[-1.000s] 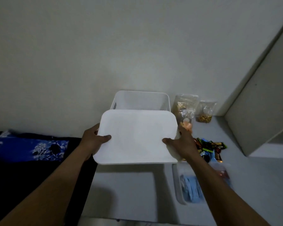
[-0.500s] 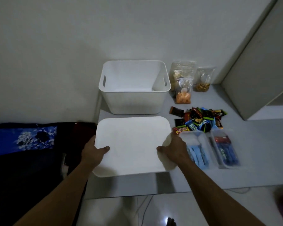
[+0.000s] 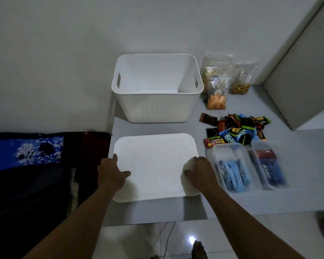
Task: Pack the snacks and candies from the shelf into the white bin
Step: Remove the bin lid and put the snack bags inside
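At the far left a dark cloth (image 3: 26, 154) with a blue flower print lies right against the left edge of the grey shelf (image 3: 297, 174). The left hand (image 3: 110, 172) grips the left edge of a flat white lid (image 3: 155, 165), thumb on top and fingers wrapped over the rim. The lid sits at the near left of the shelf, its left edge level with the shelf's left edge. A bare strip of shelf shows between its near edge and the shelf's front edge. Whether it rests fully on the surface or is held just above it cannot be told.

Behind the lid, with a gap of bare shelf between them, the white bin (image 3: 157, 86) stands upright and open against the wall (image 3: 64, 53), nothing visible inside. The right hand (image 3: 200, 171) holds the lid's right edge the same way, thumb on top.

Just right of the bin, three clear snack bags (image 3: 216, 94) stand near the wall. In front of them a candy pile (image 3: 236, 129) spreads loosely, touching the back of two clear boxes (image 3: 230, 165) of blue packets that sit just beside the right hand. Further right the shelf is bare up to a tall cabinet panel (image 3: 307, 71). Below the front edge, a cable (image 3: 168, 234) crosses the tiled floor (image 3: 138, 240).
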Action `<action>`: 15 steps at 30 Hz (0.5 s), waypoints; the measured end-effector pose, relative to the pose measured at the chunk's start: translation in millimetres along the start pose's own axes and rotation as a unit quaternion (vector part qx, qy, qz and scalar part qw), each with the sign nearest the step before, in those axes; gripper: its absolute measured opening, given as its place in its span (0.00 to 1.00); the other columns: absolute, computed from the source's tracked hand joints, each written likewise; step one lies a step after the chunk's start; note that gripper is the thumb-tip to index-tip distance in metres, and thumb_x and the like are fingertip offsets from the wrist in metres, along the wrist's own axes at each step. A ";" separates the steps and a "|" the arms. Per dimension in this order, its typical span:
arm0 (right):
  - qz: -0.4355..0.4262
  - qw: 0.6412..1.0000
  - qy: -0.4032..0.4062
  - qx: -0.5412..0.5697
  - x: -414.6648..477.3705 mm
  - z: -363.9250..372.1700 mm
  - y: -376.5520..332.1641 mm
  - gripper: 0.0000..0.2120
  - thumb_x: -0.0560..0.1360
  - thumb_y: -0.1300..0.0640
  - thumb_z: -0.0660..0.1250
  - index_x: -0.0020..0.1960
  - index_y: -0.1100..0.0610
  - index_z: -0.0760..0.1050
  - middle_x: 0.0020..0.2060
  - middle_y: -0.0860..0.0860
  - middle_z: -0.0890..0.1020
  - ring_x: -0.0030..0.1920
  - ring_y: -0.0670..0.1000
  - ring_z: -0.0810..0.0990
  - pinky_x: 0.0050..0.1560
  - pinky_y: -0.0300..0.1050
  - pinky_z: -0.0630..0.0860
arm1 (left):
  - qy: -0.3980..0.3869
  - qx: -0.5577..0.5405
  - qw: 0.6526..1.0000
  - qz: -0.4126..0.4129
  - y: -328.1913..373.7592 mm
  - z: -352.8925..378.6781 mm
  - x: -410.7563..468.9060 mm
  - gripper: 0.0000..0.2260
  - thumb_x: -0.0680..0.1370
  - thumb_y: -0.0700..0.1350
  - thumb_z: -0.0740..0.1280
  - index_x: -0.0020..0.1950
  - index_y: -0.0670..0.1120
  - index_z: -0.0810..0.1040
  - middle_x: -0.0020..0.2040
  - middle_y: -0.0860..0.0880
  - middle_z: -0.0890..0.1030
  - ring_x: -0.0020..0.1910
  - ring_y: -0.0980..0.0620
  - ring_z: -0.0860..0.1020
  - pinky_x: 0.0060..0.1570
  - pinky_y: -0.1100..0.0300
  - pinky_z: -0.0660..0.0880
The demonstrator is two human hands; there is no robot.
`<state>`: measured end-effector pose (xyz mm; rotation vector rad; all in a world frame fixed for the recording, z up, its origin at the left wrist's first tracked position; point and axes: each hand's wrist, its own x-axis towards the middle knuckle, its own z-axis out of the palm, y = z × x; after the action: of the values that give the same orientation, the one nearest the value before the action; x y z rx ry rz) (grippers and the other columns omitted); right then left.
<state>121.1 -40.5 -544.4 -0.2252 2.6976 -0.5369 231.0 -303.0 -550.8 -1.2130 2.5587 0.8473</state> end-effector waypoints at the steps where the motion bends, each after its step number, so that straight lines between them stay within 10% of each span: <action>1: -0.003 1.000 0.001 -0.008 -0.1 0.8 0.1 0.22 0.76 0.49 0.71 0.63 0.62 0.73 0.62 0.58 0.76 0.63 0.58 0.75 0.62 0.48 0.71 | 0.000 0.009 1.000 0.005 -1.0 -0.2 0.6 0.41 0.72 0.50 0.77 0.79 0.43 0.60 0.71 0.38 0.65 0.70 0.37 0.66 0.70 0.49 0.65; 15: -0.004 0.999 -0.029 -0.019 2.9 -1.4 -4.6 0.22 0.77 0.51 0.70 0.65 0.61 0.72 0.64 0.57 0.73 0.64 0.58 0.74 0.63 0.50 0.72 | -0.009 0.088 0.996 0.023 3.6 -0.8 5.3 0.38 0.74 0.52 0.73 0.79 0.43 0.60 0.72 0.38 0.65 0.70 0.37 0.66 0.69 0.49 0.65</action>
<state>118.2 -44.9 -542.3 -0.2574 2.6533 -0.4742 224.9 -305.2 -550.7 -1.0952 2.5922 0.6220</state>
